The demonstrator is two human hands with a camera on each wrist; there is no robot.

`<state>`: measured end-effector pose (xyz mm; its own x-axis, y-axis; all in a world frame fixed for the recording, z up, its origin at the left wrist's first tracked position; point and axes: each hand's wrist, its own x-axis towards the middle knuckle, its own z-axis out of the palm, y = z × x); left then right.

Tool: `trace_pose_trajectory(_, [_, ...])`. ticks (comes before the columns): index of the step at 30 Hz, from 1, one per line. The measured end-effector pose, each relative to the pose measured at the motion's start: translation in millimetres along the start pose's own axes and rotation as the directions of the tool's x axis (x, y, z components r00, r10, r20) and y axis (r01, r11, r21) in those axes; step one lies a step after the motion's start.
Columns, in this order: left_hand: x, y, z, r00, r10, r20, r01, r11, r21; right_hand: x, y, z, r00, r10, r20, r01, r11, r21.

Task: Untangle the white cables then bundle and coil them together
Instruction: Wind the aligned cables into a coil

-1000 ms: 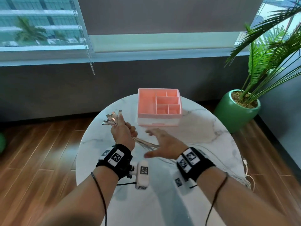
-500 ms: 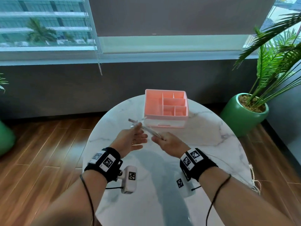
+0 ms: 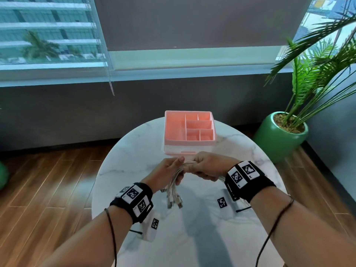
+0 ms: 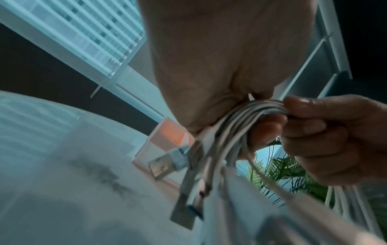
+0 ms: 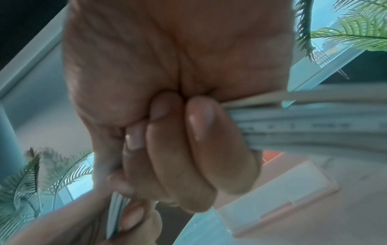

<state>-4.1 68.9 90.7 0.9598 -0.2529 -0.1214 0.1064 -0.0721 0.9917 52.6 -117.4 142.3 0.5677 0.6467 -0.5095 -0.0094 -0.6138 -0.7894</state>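
A bundle of white cables (image 3: 187, 164) runs between both hands above the round marble table (image 3: 123, 160). My left hand (image 3: 169, 170) grips the bundle, and the cables bend over it so their metal plug ends (image 3: 174, 200) hang down toward me. My right hand (image 3: 207, 167) is fisted around the same bundle just to the right, the two hands almost touching. In the left wrist view the cables (image 4: 247, 119) arc under my palm with the plug ends (image 4: 180, 180) dangling. The right wrist view shows my fingers (image 5: 199, 144) wrapped over the cables (image 5: 314, 122).
A pink compartment organizer (image 3: 189, 130) stands on the table just beyond the hands. A green pot with a palm plant (image 3: 283, 137) sits on the wooden floor to the right. A wall and window lie behind the table.
The left hand has turned over, so the plug ends that pointed up and away now hang down toward me. The right hand has closed round the bundle beside the left.
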Motion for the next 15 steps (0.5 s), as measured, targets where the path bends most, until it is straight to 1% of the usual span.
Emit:
trace_pose_trajectory(2, [-2.0,0.1,6.2,0.997,-0.071,0.035,0.073,0.996,-0.057,-5.6,-0.2,-3.3,0.999,-0.024,-0.038,0.024,1.0,-0.012])
trace_pose_trajectory(4, [-5.2,-0.8,11.7,0.991,-0.122,0.058,0.125,0.99,-0.069,-10.0,-1.4,-7.8,0.994,-0.06,-0.086,0.056,0.997,-0.049])
trace_pose_trajectory(7, [-10.1,-0.4,19.2,0.983,-0.163,0.079,0.171,0.981,-0.097,-12.4,-1.5,-16.6,0.98,-0.118,-0.162,0.106,0.991,-0.077])
trace_pose_trajectory(9, [-12.0,4.2,22.4,0.98,-0.181,0.078,0.191,0.972,-0.14,-12.4,-2.6,-20.8,0.97,-0.16,-0.181,0.145,0.985,-0.093])
trace_pose_trajectory(12, [-11.4,11.7,20.0,0.981,-0.19,0.046,0.195,0.964,-0.181,-11.2,-3.8,-22.0,0.948,-0.224,-0.226,0.197,0.971,-0.133])
trace_pose_trajectory(15, [-8.6,17.8,12.4,0.989,-0.147,-0.03,0.14,0.975,-0.17,-4.6,7.3,-16.2,0.921,-0.25,-0.3,0.219,0.966,-0.134])
